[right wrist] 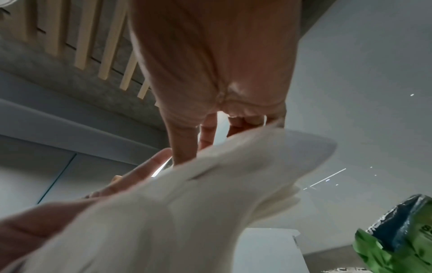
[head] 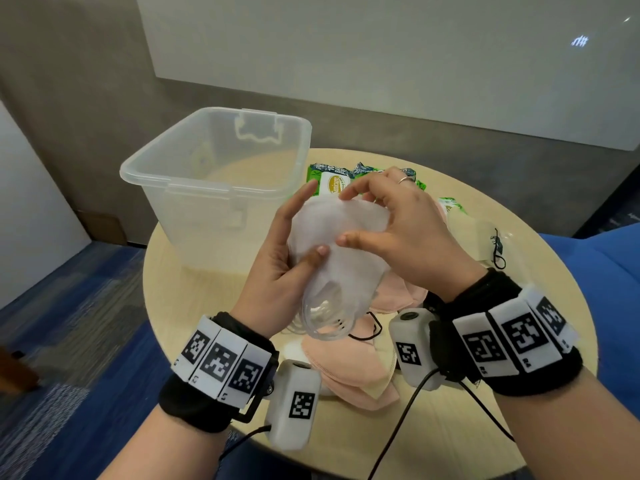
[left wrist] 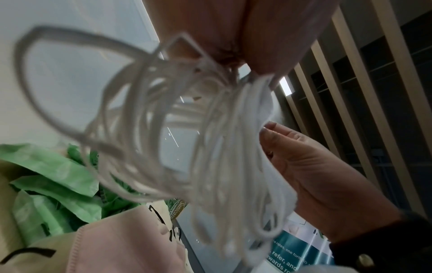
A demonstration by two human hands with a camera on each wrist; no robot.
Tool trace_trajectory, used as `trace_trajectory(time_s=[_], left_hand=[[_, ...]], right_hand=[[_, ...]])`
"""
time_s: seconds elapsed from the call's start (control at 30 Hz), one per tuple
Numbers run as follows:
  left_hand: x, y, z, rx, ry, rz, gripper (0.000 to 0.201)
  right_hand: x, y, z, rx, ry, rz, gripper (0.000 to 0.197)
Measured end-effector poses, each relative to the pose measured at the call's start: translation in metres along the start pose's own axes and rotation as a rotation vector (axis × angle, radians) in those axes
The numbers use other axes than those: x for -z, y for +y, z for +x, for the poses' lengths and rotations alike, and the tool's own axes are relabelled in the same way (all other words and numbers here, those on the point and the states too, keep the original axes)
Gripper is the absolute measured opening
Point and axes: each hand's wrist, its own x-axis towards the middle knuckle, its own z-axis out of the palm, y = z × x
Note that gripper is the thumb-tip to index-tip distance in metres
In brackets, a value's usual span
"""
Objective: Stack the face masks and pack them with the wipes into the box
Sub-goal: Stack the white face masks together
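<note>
Below both wrists, pink masks lie on the round table. Left hand and right hand clasp the white mask stack. Beyond the fingers: wipes, half hidden, empty box, grey wall.

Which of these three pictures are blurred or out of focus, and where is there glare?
Head view: mostly sharp, with a small bright reflection on the wall panel. Left wrist view: the white ear loops near the lens are smeared. Right wrist view: the white masks in front are soft and out of focus; the wipes pack is also blurred.
</note>
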Motion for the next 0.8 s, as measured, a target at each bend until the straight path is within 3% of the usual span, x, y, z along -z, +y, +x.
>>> trace_trajectory(time_s=[0.2, 0.3, 0.43, 0.57, 0.67, 0.8], left_hand=[[-0.003, 0.002, 0.0, 0.008, 0.014, -0.05, 0.063], [-0.002, 0.002, 0.0, 0.019, 0.026, -0.033, 0.058], [0.0, 0.005, 0.0, 0.005, 0.071, 0.032, 0.043], [0.001, 0.003, 0.0, 0.035, 0.065, 0.024, 0.038], [0.001, 0.002, -0.001, 0.068, 0.059, 0.004, 0.034], [0.002, 0.0, -0.002, 0.094, 0.065, 0.023, 0.033]], right_hand=[[-0.006, 0.004, -0.004, 0.221, 0.196, 0.068, 0.026], [-0.007, 0.005, -0.006, 0.319, 0.216, 0.031, 0.022], [-0.005, 0.004, -0.006, 0.255, 0.117, 0.161, 0.013], [0.003, 0.002, -0.004, 0.11, -0.05, 0.289, 0.018], [0.009, 0.001, -0.003, 0.068, -0.162, 0.297, 0.024], [0.013, 0.001, 0.0, 0.083, -0.221, 0.22, 0.015]])
